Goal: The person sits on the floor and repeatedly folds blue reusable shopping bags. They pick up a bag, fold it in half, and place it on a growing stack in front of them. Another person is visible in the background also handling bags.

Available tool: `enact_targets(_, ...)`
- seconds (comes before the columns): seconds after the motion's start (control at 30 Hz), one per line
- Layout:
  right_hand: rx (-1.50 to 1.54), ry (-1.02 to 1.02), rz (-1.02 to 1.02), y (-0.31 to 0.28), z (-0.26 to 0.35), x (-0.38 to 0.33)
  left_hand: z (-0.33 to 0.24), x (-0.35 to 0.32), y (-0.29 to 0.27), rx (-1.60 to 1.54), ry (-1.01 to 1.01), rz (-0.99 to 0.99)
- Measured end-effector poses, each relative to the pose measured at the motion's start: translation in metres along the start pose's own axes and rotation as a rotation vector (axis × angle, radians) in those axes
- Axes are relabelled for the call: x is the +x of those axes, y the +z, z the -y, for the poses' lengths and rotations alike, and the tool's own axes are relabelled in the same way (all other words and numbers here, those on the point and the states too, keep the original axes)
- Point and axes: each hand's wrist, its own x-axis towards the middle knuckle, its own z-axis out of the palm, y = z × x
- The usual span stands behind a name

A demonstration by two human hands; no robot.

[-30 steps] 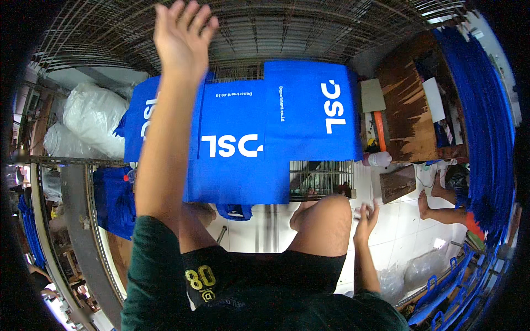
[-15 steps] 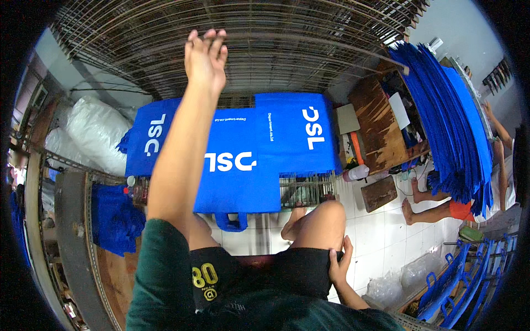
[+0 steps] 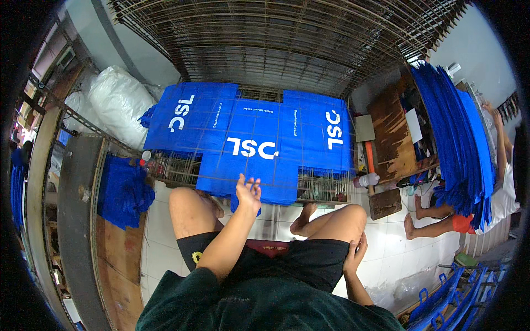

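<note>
your left hand (image 3: 248, 193) hovers with fingers spread, gripping nothing, at the near edge of the blue bag (image 3: 251, 146) lying flat on the wire rack (image 3: 317, 190), while your right hand (image 3: 355, 255) rests loosely on your thigh.

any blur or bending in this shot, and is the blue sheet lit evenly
Head view: sharp at the centre, the left hand crisp; the fisheye bows the wire rack and the stack of blue sheets toward the dark rim; the flat blue sheet is evenly lit, without glare.
</note>
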Motion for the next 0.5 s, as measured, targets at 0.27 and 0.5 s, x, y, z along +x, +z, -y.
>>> enact_targets(0.27,0.103,0.001,-0.007,0.003,-0.016,-0.003,0.04,0.096,-0.072,0.026,-0.104,-0.118)
enact_targets(0.5,0.042,-0.089,0.022,0.006,0.006,-0.005,0.05,0.121,-0.087,0.246,-0.148,-0.161)
